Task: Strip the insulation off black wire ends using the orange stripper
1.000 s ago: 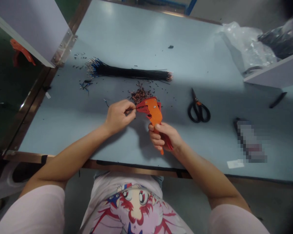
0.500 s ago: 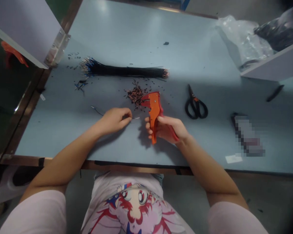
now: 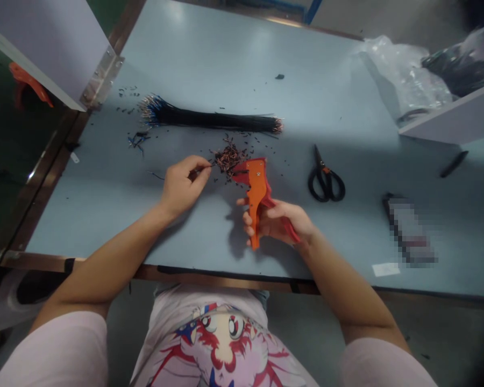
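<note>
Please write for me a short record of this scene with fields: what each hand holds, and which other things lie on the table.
left: the left hand pinches a thin wire, its tip near the scraps
right: the right hand grips the handles of an orange wire stripper, head turned toward the wire
scraps: small pile of scraps just beyond the stripper's head
bundle: bundle of black wires lying crosswise, farther back
scissors: black scissors flat on the table, right of the stripper, untouched
surface: grey-blue table
</note>
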Tool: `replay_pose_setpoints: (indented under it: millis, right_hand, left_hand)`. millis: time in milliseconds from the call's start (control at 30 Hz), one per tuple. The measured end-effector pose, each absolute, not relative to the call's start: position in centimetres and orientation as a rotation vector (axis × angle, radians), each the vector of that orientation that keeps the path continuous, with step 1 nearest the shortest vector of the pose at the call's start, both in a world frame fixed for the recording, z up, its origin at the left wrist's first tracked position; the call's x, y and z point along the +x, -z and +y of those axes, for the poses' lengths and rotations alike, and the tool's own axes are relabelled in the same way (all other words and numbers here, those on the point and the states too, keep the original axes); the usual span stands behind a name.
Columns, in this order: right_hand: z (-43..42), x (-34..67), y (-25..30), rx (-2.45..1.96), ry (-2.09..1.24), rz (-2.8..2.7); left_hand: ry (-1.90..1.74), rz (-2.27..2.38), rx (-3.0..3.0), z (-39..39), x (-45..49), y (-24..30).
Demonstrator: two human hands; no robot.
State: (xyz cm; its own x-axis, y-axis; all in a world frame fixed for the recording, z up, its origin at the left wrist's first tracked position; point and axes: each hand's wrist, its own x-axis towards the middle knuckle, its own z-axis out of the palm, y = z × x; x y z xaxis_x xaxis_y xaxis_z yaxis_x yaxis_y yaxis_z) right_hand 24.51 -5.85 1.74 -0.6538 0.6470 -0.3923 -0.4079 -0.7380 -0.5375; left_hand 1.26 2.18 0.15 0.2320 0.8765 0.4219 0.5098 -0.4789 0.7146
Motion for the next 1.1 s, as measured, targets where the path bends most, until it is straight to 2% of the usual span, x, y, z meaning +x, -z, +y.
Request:
replay_pose_setpoints:
  millis: [100,300,567,833,1000,1100]
  right_hand:
    - [-6.0,24.1,-1.6,-0.755,-2.515,-0.460]
    - [-5.9,23.9,-0.5,-0.643,-2.513,-0.542]
    - [-5.9,24.6,-1.1,-0.599,-2.294,-0.703]
    - [-5.2,23.0,-0.2,-0.685,-2.381,-0.688]
    - [-3.8,22.5,-0.2,-0.785,-2.129,-0.735]
    - [-4.0,22.9,-0.1,-0.803,-2.103,-0.714]
  left_hand:
    - [-1.203,1.287,2.066,2.3,1.2,-0.2]
    - [-1.209,1.280,2.065,2.4,1.2,-0.3]
    - [-1.291,1.315,1.935,2.2,1.3,-0.6]
    - [-1.330,1.288,1.924,2.0,1.5,-0.4]
    - [-1.389,1.298,1.910,1.7,1.8,-0.8]
    - [-1.413,1.285,1.933,1.6,1.9,-0.9]
